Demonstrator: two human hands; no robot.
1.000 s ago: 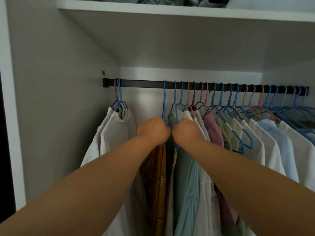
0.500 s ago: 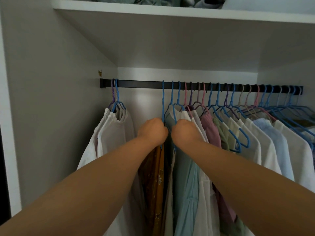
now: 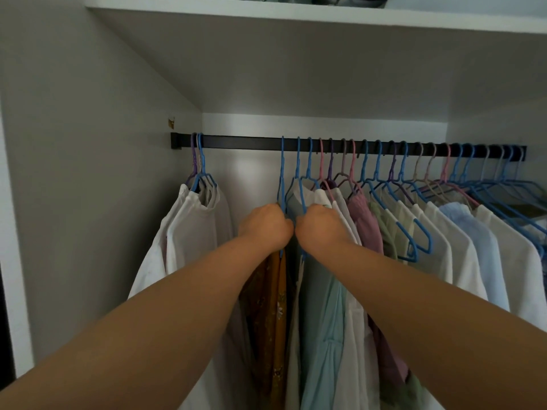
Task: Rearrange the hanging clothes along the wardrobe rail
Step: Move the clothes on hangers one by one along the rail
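Observation:
A black wardrobe rail runs across the cupboard. White garments hang at its left end, then comes a bare gap. My left hand grips the blue hanger of a mustard patterned garment. Touching it on the right, my right hand grips the hanger of a pale teal garment. A dense row of clothes on blue and pink hangers fills the rail to the right. My fingers are hidden behind my knuckles.
A white shelf with folded items sits above the rail. The wardrobe's left wall stands close to the white garments. White and light blue shirts crowd the right side.
Both hands have stayed together on the same hangers. The view has shifted slightly, so the rail and clothes sit a little further left in the picture.

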